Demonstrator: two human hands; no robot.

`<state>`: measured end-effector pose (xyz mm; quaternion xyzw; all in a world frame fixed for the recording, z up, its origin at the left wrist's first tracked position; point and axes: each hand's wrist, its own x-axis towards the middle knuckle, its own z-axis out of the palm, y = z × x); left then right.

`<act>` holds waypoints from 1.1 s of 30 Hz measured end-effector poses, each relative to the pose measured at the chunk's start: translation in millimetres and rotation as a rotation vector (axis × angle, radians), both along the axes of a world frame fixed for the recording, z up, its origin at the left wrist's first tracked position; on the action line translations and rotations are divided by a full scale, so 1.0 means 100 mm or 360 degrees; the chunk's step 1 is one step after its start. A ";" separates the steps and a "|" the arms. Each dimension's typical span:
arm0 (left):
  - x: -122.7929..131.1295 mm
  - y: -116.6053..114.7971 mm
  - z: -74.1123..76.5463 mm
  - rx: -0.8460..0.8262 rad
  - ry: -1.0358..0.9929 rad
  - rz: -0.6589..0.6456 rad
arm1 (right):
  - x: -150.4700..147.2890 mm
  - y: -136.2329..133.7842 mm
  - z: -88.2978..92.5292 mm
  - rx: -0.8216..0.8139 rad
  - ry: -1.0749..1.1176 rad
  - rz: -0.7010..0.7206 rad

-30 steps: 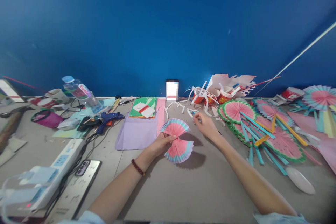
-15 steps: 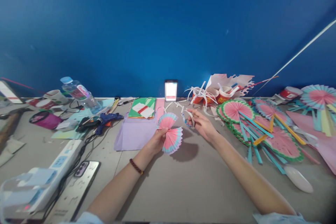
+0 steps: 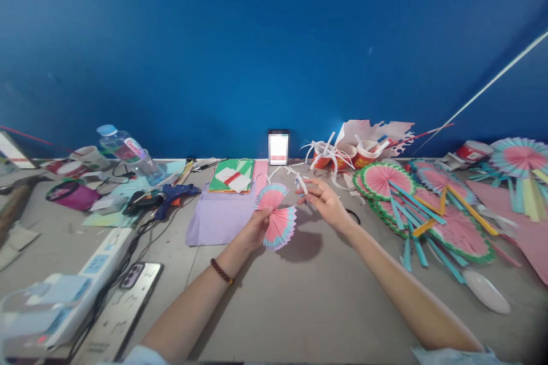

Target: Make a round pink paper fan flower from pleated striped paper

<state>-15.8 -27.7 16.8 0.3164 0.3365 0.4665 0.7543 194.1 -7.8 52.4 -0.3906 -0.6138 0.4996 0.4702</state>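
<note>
My left hand [image 3: 256,229] is closed on the pinched middle of a pleated pink paper fan with blue-green edges [image 3: 276,215], held above the grey table [image 3: 299,296]. Just right of the fan, my right hand [image 3: 325,201] pinches a small white strip [image 3: 302,184] between thumb and fingers. A beaded bracelet [image 3: 221,271] circles my left wrist.
Finished round fans with blue and yellow sticks [image 3: 411,199] lie at the right. Lilac paper [image 3: 218,217], green sheets [image 3: 233,175], a blue glue gun [image 3: 173,194], a water bottle [image 3: 128,151], red cups [image 3: 346,155], a phone [image 3: 136,275] and a power strip [image 3: 103,256] sit about.
The right hand picked up a small strip from the table behind and drew it back beside the fan. The left hand raised the fan slightly and folded it narrower.
</note>
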 end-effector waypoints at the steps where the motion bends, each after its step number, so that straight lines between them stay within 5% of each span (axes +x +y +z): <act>1: -0.01 0.00 -0.01 -0.0006 0.0010 -0.0006 | 0.00 0.00 0.00 -0.0001 -0.0008 0.0007; 9: -0.02 0.02 -0.08 0.0051 0.0018 0.0042 | -0.03 -0.03 -0.05 0.0049 -0.0072 0.0002; 21: 0.03 -0.03 0.05 0.0115 -0.0018 0.0049 | -0.12 -0.13 -0.15 -0.0134 -0.0177 0.0145; 27: 0.08 -0.10 0.01 0.0113 0.0385 0.0168 | -0.11 -0.16 -0.26 0.0107 -0.0247 0.0322; 33: 0.10 -0.12 0.08 0.0246 0.0667 0.0311 | -0.14 -0.17 -0.30 0.0166 -0.0285 0.0251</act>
